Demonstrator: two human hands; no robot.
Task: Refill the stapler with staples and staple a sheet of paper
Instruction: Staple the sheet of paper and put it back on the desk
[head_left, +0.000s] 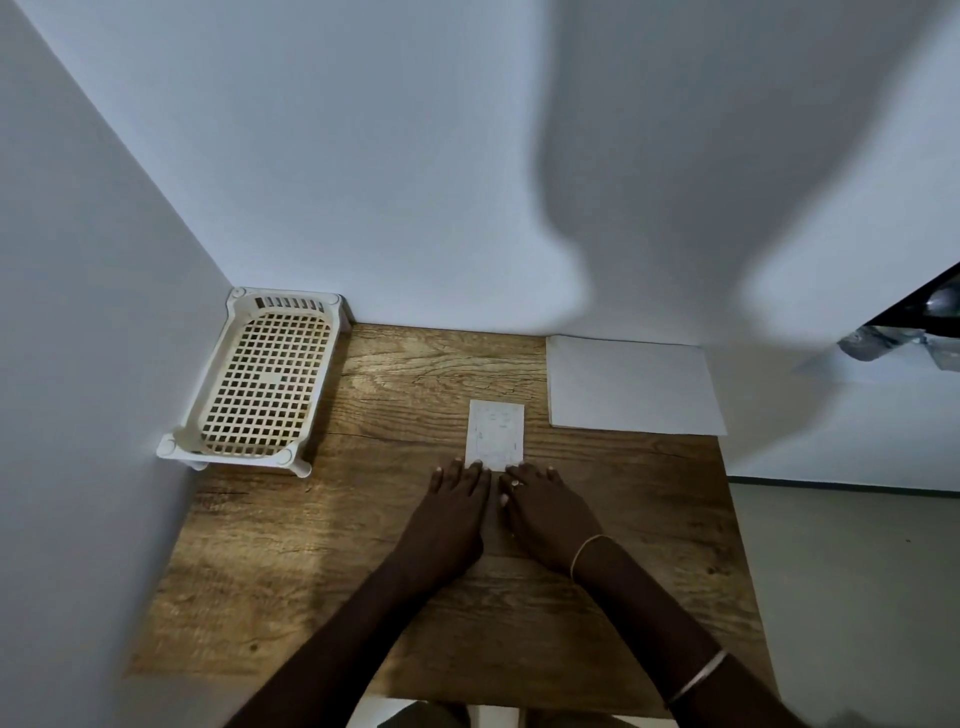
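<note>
While your left hand (457, 493) and right hand (540, 501) lie flat side by side on the wooden table (311, 571), fingers straight, close together and holding nothing, their tips just reach the near edge of the small sheet of paper (496, 434) — so much the head view gives. It shows no stapler or staples. Push unevenly and the sheet may skid toward the white stack (634, 384) — light paper likely slides easily on smooth wood.
</note>
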